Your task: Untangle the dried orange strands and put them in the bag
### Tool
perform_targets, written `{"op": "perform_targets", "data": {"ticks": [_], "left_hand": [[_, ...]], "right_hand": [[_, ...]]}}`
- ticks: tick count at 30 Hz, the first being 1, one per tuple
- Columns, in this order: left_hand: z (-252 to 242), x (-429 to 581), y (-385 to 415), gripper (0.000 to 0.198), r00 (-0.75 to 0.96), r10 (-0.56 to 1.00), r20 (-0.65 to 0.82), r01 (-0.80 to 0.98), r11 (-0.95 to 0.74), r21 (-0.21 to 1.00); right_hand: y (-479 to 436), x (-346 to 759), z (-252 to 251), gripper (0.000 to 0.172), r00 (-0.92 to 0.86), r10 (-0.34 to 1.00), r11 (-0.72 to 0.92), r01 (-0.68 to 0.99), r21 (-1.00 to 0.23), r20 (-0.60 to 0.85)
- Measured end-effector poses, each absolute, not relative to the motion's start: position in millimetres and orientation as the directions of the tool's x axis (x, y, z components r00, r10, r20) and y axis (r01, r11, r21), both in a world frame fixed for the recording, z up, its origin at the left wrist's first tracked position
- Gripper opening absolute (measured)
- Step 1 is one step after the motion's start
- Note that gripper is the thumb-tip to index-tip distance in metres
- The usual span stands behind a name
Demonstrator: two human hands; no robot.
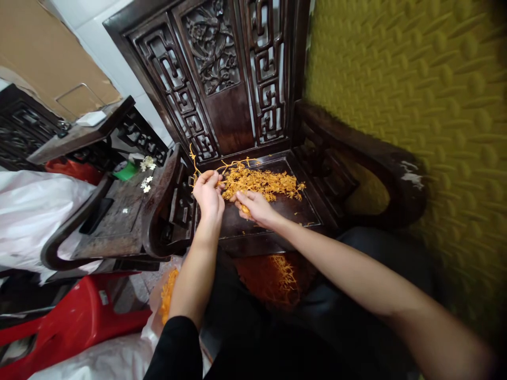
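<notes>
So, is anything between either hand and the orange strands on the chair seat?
Nothing visible. The left hand pinches a sprig of the orange strands at the pile's left edge, and the right hand lies on its near edge, on the dark wooden chair seat.

The left forearm (194, 274) hides part of the bagged orange strands (166, 295), and the top edge cuts off the carved chair back (222, 79).

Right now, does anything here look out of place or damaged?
Yes. Loose orange strands are heaped on the seat of a carved wooden chair, where the left hand and right hand finger them. The armrest by the yellow wall has a pale chipped patch.
</notes>
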State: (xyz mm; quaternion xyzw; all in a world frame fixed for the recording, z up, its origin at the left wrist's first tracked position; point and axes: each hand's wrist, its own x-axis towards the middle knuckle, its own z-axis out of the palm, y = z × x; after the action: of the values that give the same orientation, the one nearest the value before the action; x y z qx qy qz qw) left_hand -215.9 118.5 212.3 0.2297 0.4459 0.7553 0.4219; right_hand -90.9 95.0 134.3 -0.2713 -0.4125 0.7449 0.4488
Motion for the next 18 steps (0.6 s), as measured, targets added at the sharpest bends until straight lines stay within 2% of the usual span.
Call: {"op": "perform_targets", "data": {"ticks": [3, 7, 10, 13, 15, 18], "left_hand": [[216.1, -223.4, 121.2, 0.016, -0.616, 0.788, -0.005, -0.437, -0.336, 0.834], [220.7, -242.8, 127.9, 0.018, -0.696, 0.713, -0.081, -0.471, -0.368, 0.802], [226.9, -259.2, 131.3, 0.019, -0.732, 0.677, -0.080, -0.450, -0.391, 0.803], [231.9, -268.6, 131.7, 0.018, -0.797, 0.604, -0.013, -0.367, -0.467, 0.804], [229.4, -264.2, 129.8, 0.017, -0.772, 0.635, 0.006, -0.371, -0.458, 0.807], [217.6, -241.8, 123.5, 0.016, -0.629, 0.776, -0.045, -0.481, -0.343, 0.807]], "right_hand": [[91.9, -91.6, 134.2, 0.046, -0.409, 0.912, -0.178, -0.429, -0.885, 0.015], [85.9, -90.6, 135.3, 0.038, -0.503, 0.864, -0.207, -0.378, -0.902, 0.013], [83.4, -87.0, 134.0, 0.030, -0.501, 0.864, -0.256, -0.364, -0.895, -0.043], [83.5, -78.5, 129.7, 0.025, -0.494, 0.858, -0.338, -0.339, -0.878, -0.140], [84.9, -73.2, 127.9, 0.026, -0.560, 0.813, -0.407, -0.344, -0.846, -0.163], [87.7, -70.9, 128.9, 0.034, -0.682, 0.721, -0.508, -0.400, -0.763, -0.123]]}}
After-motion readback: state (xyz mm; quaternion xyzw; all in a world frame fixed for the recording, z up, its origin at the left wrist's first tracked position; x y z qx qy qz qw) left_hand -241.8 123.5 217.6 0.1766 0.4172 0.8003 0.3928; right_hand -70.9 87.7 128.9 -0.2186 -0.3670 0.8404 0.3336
